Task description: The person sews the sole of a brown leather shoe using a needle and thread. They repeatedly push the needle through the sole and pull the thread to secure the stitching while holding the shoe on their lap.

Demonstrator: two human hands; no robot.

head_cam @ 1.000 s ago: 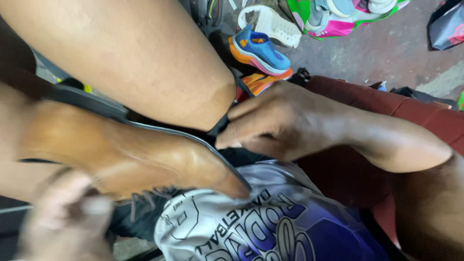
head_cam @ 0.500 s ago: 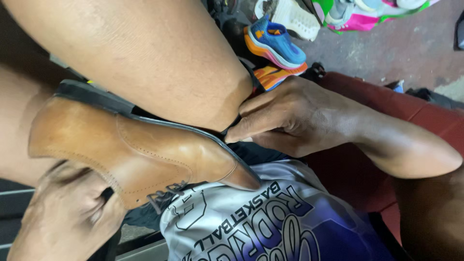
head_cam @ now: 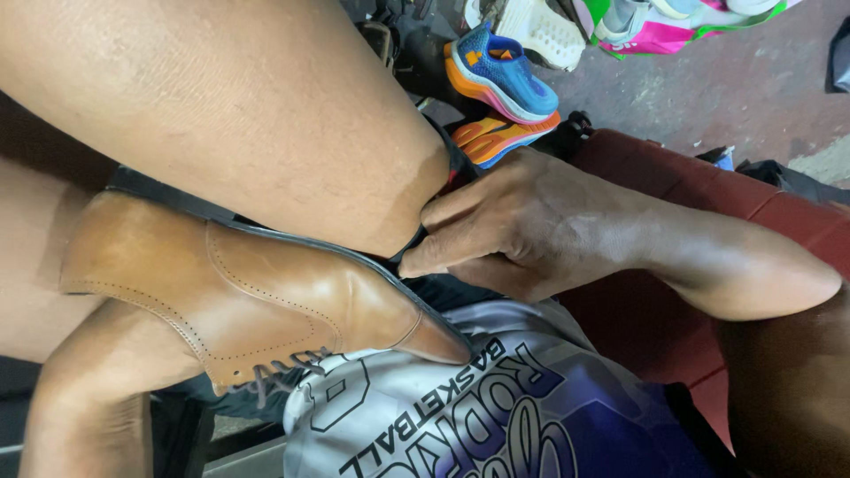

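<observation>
A tan leather dress shoe [head_cam: 266, 310] with a black sole lies on its side across my lap, toe pointing right. Its sole is pressed against my bare thigh [head_cam: 248, 115]. My left hand [head_cam: 88, 398] is under the heel end and holds the shoe from below, with its fingers hidden. My right hand [head_cam: 531, 230] has its fingers bunched together, and the fingertips pinch the black sole edge just under my knee. A white and purple printed jersey [head_cam: 460, 416] lies beneath the toe.
On the floor beyond my knee lie a blue and orange sneaker [head_cam: 500, 75], a white shoe [head_cam: 540, 31] and a pink and green bag [head_cam: 673, 31]. A dark red seat [head_cam: 691, 186] runs under my right forearm.
The shoe has shifted slightly up and right on my lap. My left hand has slid lower under the heel. My right hand stays at the sole edge.
</observation>
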